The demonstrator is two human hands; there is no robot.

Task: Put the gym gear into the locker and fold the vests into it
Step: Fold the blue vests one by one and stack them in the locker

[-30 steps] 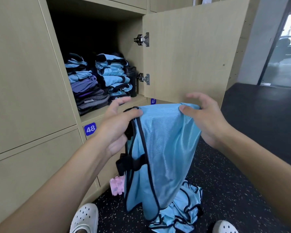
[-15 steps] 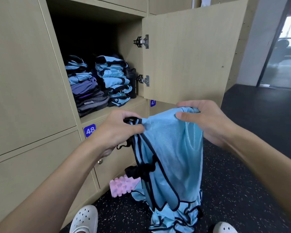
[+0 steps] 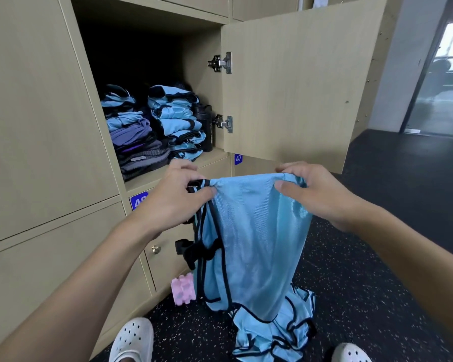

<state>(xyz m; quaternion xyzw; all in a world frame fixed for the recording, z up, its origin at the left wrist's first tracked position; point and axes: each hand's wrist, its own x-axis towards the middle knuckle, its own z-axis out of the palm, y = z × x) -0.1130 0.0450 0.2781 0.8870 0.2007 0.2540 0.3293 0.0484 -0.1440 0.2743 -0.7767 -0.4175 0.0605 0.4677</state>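
Observation:
A light blue vest (image 3: pixel 254 239) with black trim hangs in front of me, held up by its top edge. My left hand (image 3: pixel 173 194) pinches its left corner and my right hand (image 3: pixel 317 192) grips its right corner. More blue vests (image 3: pixel 272 335) lie heaped on the floor below it. The open locker (image 3: pixel 168 168) holds two stacks: folded blue vests (image 3: pixel 178 121) on the right, and blue, purple and grey folded clothes (image 3: pixel 134 142) on the left. A black bottle (image 3: pixel 205 126) stands at the locker's right wall.
The locker door (image 3: pixel 298 82) stands swung open to the right, just above my hands. A pink foam roller (image 3: pixel 182 288) lies on the dark speckled floor against the lower lockers. My white clogs (image 3: pixel 132 340) show at the bottom edge.
Both hands have gathered and tightened their hold on the vest's top edge and spread slightly apart. The vest now hangs straighter and flatter than a second ago.

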